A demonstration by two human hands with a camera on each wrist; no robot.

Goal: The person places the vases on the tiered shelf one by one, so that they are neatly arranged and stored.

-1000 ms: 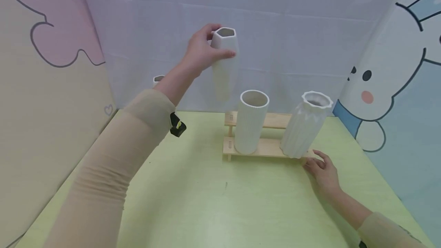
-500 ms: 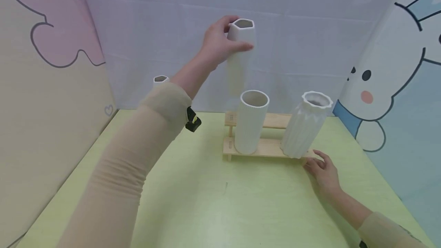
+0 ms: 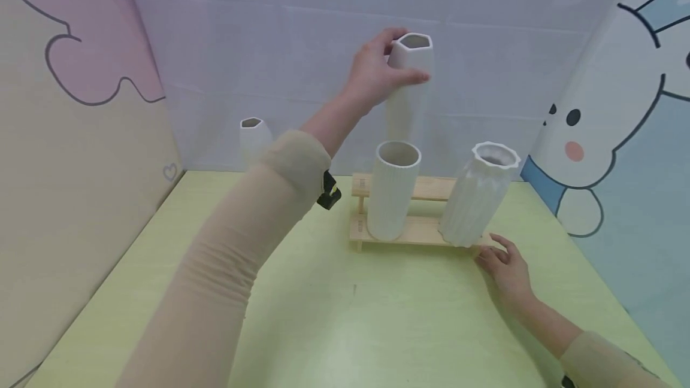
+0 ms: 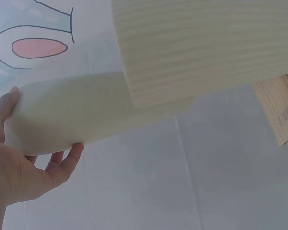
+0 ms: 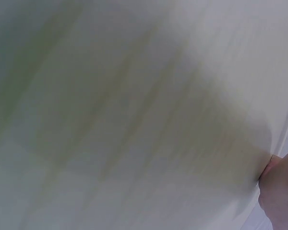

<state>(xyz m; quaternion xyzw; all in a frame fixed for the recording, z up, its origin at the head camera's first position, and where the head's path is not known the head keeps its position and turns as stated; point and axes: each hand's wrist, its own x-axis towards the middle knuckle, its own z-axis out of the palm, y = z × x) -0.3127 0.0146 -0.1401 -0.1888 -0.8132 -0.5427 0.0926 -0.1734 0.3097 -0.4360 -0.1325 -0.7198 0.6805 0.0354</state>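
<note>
My left hand (image 3: 373, 70) grips a white vase (image 3: 409, 97) with an angular mouth near its top, thumb on the near side. The vase is held upright above the back of a two-tier wooden rack (image 3: 423, 231); its lower end is hidden behind a ribbed cylindrical vase (image 3: 392, 196). That ribbed vase and a fluted, scallop-rimmed vase (image 3: 475, 203) stand on the lower tier. In the left wrist view, the ribbed vase (image 4: 206, 48) covers the held vase's (image 4: 77, 112) far end. My right hand (image 3: 509, 274) pinches the right end of the lower tier.
Another white vase (image 3: 254, 139) with an angular mouth stands at the back left, partly behind my left sleeve. The green tabletop (image 3: 350, 316) meets a pale cloth backdrop (image 3: 215, 47) and printed side panels. Blurred tabletop fills most of the right wrist view.
My left hand has carried the angular-mouthed vase rightward, from left of the rack to above its back, behind the ribbed vase. The right hand and rack stay put.
</note>
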